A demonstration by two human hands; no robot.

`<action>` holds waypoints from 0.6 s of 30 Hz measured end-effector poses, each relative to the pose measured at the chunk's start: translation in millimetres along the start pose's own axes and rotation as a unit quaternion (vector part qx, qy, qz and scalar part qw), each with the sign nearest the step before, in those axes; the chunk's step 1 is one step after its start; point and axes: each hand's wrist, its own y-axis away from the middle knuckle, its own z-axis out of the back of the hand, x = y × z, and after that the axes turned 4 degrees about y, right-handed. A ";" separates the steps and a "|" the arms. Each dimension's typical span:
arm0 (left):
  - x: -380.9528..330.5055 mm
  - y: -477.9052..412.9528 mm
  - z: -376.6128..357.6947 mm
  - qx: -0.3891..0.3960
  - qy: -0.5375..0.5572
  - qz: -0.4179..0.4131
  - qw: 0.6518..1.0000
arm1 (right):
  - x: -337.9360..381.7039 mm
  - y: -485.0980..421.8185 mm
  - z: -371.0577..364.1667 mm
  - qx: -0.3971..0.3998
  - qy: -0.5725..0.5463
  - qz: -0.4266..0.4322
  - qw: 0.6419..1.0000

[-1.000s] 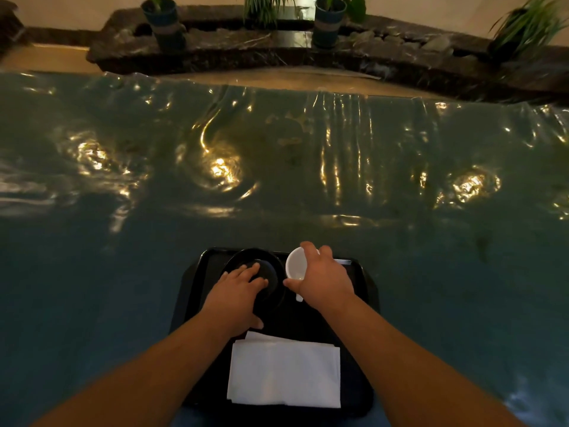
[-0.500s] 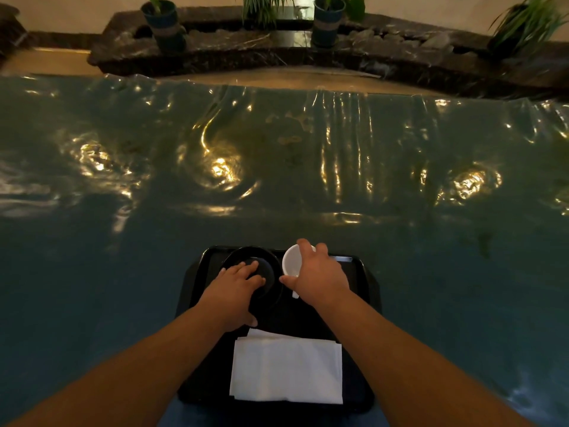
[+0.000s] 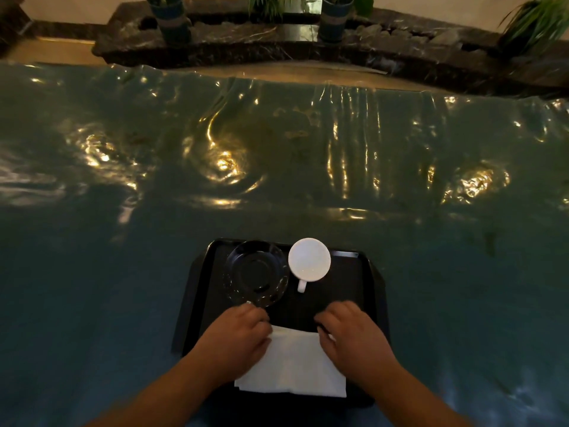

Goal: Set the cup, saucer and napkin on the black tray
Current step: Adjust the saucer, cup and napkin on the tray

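Both hands have left the far part of the tray since the earlier frame and we now have them near us, at the napkin. Our left hand (image 3: 237,340), which was lying on the saucer, rests on the left far corner of the white folded paper napkin (image 3: 292,365) with the fingers curled together; we cannot tell if they pinch the paper or only press on it. Our right hand (image 3: 354,340) has let go of the cup and sits at the right far corner of the napkin – its fingers are also curled, and the grip itself is hidden from us.

The black rectangular plastic tray (image 3: 374,303) lies on the table under a glossy dark green plastic cover (image 3: 123,272). On its far left part stands the round dark glass saucer (image 3: 255,272), free of any hand. Just beside it on the right stands the small white ceramic cup (image 3: 309,260), upright, with its handle pointing toward us – it seems to touch the rim of the saucer, but we cannot say for sure. The napkin lies flat on the near part of the tray, apart from both
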 end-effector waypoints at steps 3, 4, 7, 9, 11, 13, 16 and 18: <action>1.1 19.7 -14.7 0.022 -0.021 -0.025 0.999 | 0.3 31.9 -18.6 0.037 0.015 0.068 0.997; 2.7 25.7 -18.4 0.022 -0.031 -0.028 0.999 | -0.2 40.1 -24.5 0.048 0.022 0.080 0.995; 8.6 38.2 -26.1 0.014 -0.059 -0.023 0.998 | -3.7 55.5 -39.3 0.059 0.035 0.089 0.994; 10.7 44.1 -30.3 0.006 -0.068 -0.022 0.997 | -4.6 58.3 -44.4 0.059 0.038 0.084 0.994; 10.9 48.3 -34.8 0.001 -0.088 -0.027 0.996 | -3.3 57.0 -46.3 0.059 0.036 0.080 0.994; 9.2 51.0 -38.1 -0.009 -0.094 -0.031 0.995 | -2.0 55.4 -47.7 0.061 0.034 0.077 0.995; 6.4 52.0 -38.4 -0.016 -0.098 -0.024 0.995 | -0.8 53.4 -48.3 0.061 0.031 0.074 0.995; 7.3 52.7 -37.9 -0.018 -0.102 -0.019 0.994 | -0.2 52.6 -49.2 0.055 0.022 0.067 0.996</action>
